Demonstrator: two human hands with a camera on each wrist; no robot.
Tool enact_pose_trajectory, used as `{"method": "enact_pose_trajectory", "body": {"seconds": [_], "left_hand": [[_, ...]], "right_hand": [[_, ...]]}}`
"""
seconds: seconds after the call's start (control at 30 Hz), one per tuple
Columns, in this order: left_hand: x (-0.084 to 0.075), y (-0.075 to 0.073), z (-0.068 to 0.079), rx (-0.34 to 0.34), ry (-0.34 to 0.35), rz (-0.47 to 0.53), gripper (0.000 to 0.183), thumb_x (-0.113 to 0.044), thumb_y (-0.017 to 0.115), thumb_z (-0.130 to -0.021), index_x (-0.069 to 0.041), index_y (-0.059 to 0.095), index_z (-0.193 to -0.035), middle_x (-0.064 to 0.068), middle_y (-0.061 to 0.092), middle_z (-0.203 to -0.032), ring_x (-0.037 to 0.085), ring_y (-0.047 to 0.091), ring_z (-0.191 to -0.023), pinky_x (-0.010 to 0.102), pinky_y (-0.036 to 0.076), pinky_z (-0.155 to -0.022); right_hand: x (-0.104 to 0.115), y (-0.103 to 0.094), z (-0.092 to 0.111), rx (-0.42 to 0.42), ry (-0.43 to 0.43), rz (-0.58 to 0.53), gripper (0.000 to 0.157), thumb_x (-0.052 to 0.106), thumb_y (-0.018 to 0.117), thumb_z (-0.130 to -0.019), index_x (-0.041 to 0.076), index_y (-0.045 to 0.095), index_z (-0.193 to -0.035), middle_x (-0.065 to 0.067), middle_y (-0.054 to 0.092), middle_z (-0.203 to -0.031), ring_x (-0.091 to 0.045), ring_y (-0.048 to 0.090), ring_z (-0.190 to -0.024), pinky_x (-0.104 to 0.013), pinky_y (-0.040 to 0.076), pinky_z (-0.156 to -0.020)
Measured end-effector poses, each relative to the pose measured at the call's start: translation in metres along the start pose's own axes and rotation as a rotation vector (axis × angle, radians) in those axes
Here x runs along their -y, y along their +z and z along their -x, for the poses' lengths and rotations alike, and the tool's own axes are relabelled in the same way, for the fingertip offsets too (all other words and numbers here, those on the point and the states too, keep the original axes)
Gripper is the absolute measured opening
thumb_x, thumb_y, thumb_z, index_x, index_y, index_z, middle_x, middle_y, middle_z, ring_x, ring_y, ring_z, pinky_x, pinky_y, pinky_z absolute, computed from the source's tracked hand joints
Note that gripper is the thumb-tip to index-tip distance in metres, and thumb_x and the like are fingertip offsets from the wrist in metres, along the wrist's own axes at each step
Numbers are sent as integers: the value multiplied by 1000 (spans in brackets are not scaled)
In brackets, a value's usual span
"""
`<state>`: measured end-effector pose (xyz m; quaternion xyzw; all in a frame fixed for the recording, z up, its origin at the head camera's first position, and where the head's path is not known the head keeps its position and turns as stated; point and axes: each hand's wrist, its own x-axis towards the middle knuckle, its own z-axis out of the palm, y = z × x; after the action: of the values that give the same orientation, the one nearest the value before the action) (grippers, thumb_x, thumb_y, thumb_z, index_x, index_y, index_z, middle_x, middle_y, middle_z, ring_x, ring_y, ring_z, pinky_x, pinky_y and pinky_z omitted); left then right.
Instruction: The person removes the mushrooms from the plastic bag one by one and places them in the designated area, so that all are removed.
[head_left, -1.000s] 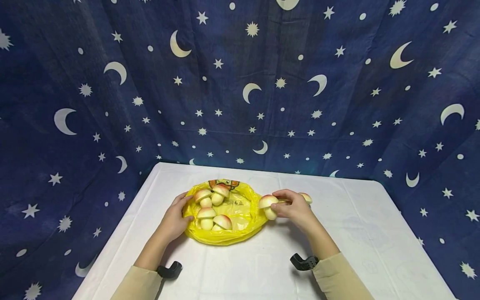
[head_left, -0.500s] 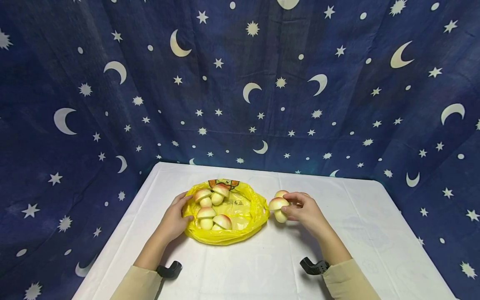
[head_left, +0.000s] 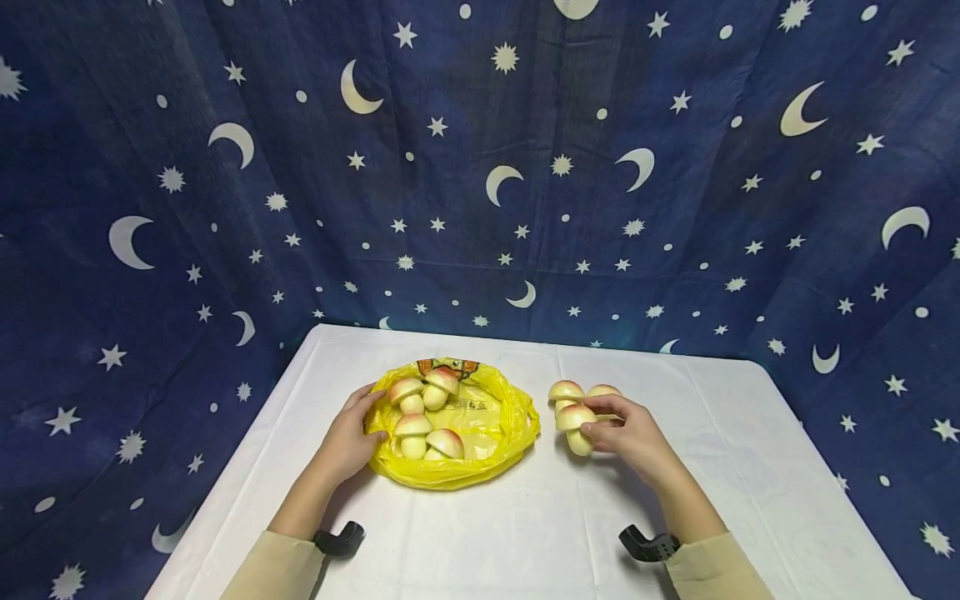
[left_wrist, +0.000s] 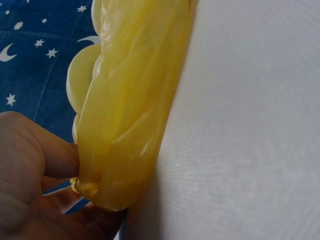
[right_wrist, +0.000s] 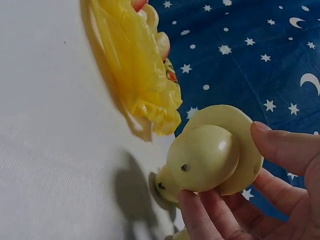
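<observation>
A yellow plastic bag lies with its mouth spread wide on the table, several toy mushrooms with reddish caps inside it. My left hand grips the bag's left rim, thumb on the inner side and fingers outside. In the left wrist view the bag's yellow wall stands beside the thumb. To the right of the bag, my right hand holds another toy mushroom between thumb and fingers. The right wrist view shows that mushroom's pale rounded stem, with its shadow on the cloth below.
Two more toy mushrooms, one at left and one at right, stand on the table just behind the right hand. A white cloth covers the table. Behind it hangs a dark blue curtain with moons and stars.
My right hand has moved right and slightly nearer, carrying the mushroom away from the bag's right edge. Both mushrooms behind it show more now. The left hand and bag stay put.
</observation>
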<state>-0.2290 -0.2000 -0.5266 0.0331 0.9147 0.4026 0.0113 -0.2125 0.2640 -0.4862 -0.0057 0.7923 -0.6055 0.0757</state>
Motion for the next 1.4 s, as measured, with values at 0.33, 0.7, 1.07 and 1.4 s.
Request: {"method": "enact_pose_trajectory", "body": {"seconds": [0.33, 0.7, 1.07, 1.4], "left_hand": [[1, 0, -1, 2, 4, -8, 70, 1, 72, -95, -5, 48, -160, 14, 30, -176, 43, 29, -163, 63, 25, -133], [2, 1, -1, -5, 2, -5, 70, 1, 72, -95, -6, 49, -160, 13, 30, -176, 42, 30, -163, 62, 26, -133], [3, 1, -1, -7, 5, -4, 69, 1, 72, -95, -6, 49, -160, 12, 30, -176, 42, 30, -164, 61, 26, -134], [2, 2, -1, -8, -1, 4, 69, 0, 73, -95, -5, 49, -159, 13, 31, -176, 42, 30, -163, 62, 26, -133]], "right_hand": [[-9, -16, 13, -16, 9, 31, 57, 10, 82, -93, -6, 60, -143, -29, 60, -143, -11, 73, -95, -34, 68, -78], [-23, -38, 25, -37, 58, 62, 59, 14, 82, -94, -5, 59, -145, -29, 57, -147, -9, 73, -98, -33, 68, -80], [-34, -61, 28, -82, 92, 144, 61, 19, 80, -97, -5, 56, -148, -30, 56, -150, -6, 70, -99, -33, 68, -80], [-38, -78, 26, -117, 104, 166, 64, 21, 79, -98, -7, 53, -150, -32, 54, -150, -5, 68, -97, -33, 69, -80]]}}
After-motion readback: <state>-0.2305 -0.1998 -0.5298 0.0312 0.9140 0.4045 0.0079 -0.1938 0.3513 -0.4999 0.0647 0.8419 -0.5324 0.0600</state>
